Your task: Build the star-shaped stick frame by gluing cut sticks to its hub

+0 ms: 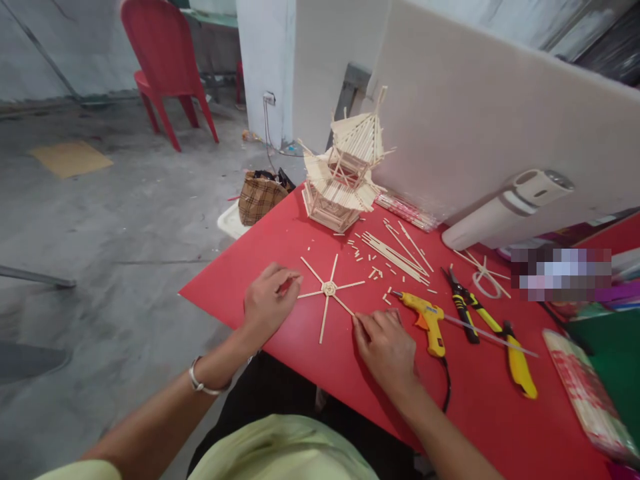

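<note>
A spoked wheel of thin wooden sticks (329, 289) lies flat on the red table, its several spokes running out from a small ring-like hub. To its left, my left hand (273, 300) is closed, thumb and fingertips together beside the end of the left spoke. Whatever those fingers may hold is too small to tell. My right hand (386, 343) rests on the table with its fingertips together at the outer end of the lower right spoke. A yellow glue gun (425, 319) with a clear glue stick lies just right of that hand.
A stick-built pagoda model (343, 173) stands at the table's far corner. Loose sticks (395, 257) and cut bits lie before it. Yellow-black pliers (463, 307), a white tumbler (505, 210) and packed sticks (585, 393) are rightward. A board (480, 100) stands behind the table (310, 393).
</note>
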Tool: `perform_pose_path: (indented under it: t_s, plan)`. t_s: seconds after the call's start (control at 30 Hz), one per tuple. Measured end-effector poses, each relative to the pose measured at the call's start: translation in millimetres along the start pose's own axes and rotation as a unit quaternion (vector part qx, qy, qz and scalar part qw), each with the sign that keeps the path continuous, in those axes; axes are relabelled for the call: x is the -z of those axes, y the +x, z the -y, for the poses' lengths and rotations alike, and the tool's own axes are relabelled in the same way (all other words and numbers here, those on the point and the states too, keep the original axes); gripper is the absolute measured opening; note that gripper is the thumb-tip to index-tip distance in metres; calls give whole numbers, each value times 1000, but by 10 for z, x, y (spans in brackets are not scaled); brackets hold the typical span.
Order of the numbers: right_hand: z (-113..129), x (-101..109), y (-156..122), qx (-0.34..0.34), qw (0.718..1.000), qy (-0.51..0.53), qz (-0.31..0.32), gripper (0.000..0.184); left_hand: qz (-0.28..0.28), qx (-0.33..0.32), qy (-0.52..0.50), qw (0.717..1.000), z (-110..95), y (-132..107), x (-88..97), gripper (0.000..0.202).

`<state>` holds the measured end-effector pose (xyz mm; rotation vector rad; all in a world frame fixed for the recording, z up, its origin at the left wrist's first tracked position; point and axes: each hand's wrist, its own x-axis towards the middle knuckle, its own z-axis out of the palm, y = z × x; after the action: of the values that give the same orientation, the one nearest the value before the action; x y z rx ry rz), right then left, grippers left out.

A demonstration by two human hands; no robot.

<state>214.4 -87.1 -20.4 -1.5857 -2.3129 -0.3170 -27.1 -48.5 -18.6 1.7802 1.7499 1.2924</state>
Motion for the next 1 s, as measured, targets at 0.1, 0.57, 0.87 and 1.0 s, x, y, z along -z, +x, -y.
perform_pose_path:
  t_s: [0.1, 0.57, 0.87, 1.0]
  plan:
    - [81, 15, -22, -8, 1000, 10, 0, 19, 10, -12, 3, 1000, 3, -12, 17, 19]
    - [179, 59, -89, -22, 997, 66, 32, 19, 17, -58, 93, 994, 44, 2, -16, 30]
    - [191, 89, -106, -20, 994, 90, 50, 19, 28, -46, 57, 997, -134, 30, 3, 23]
    - [155, 176, -96, -15, 992, 111, 65, 19, 34, -37, 36, 998, -275, 32, 0, 17]
